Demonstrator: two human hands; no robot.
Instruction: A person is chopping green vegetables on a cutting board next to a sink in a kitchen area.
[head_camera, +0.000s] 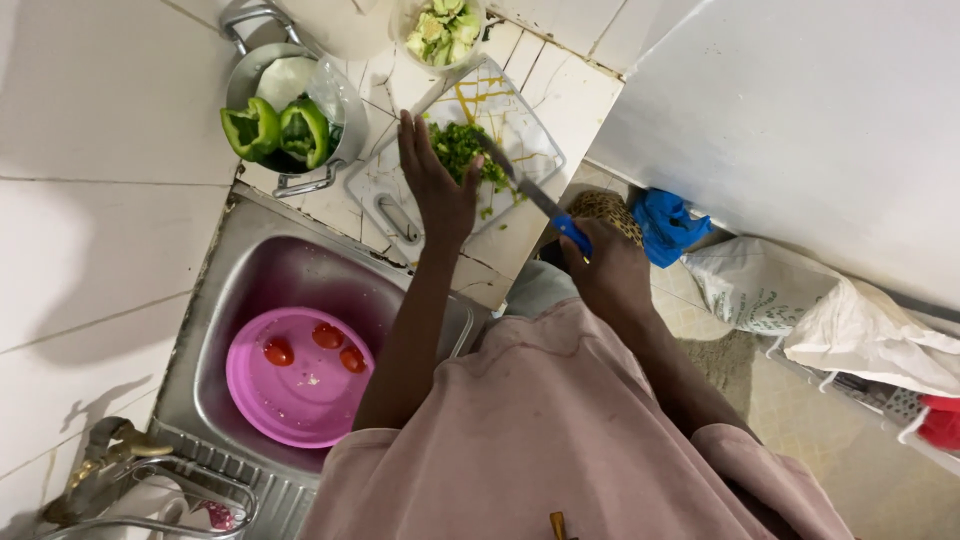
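The right hand (608, 268) is clenching the blue handle of a knife (528, 190), its blade lying across a heap of chopped greens (462, 150) at the middle of the white plastic cutting board (530, 130). The left hand (432, 185) is resting flat, fingers straight, pressing the greens' near edge, gripping nothing.

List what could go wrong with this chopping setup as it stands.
1. The left hand rests flat by the chopped greens, its fingers extended close to the knife in the right hand; a slip could nick them.
2. The cutting board sits skewed near the counter edge and might shift.
3. The pepper halves perch on the pot rim and could tumble toward the sink.
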